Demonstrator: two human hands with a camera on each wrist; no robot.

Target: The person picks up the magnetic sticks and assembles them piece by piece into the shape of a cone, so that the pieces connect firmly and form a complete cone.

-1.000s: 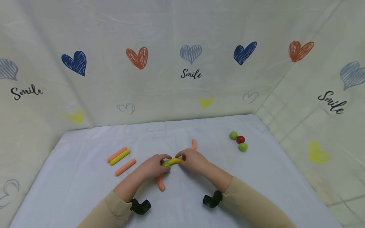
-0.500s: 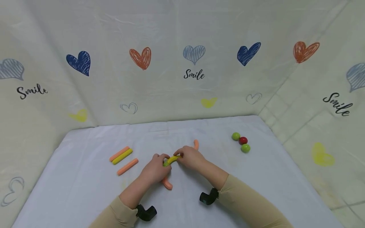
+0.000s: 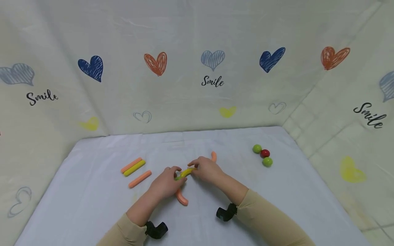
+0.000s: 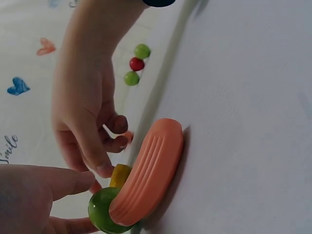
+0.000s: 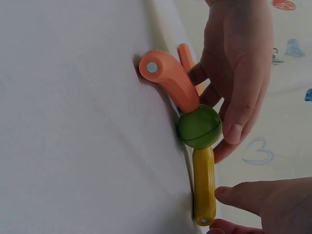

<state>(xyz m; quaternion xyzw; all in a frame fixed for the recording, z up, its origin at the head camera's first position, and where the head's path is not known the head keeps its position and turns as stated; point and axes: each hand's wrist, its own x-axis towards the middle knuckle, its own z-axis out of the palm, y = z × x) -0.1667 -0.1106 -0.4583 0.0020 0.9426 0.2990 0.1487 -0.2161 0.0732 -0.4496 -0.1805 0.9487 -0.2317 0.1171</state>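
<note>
On the white table (image 3: 92, 205) a chain of toy pieces lies between my hands: a curved orange piece (image 3: 182, 198), a green ball (image 3: 178, 177) and a yellow stick (image 3: 186, 172). My left hand (image 3: 171, 177) curls its fingers round the green ball (image 5: 200, 126), where the curved orange piece (image 5: 170, 83) and the yellow stick (image 5: 204, 185) meet. My right hand (image 3: 194, 166) pinches the far end of the yellow stick between thumb and fingertips. In the left wrist view the green ball (image 4: 102, 212) sits under the end of the orange piece (image 4: 148, 178).
A second curved orange piece (image 3: 213, 156) lies just behind my right hand. Two orange sticks (image 3: 140, 179) and a yellow stick (image 3: 134, 168) lie to the left. Two green balls (image 3: 267, 161) and a red ball (image 3: 265, 153) sit at the right. Printed fabric walls enclose the table.
The free end of the curved orange piece has swung a little to the right, and the yellow stick now slants more steeply. Both hands keep their hold.
</note>
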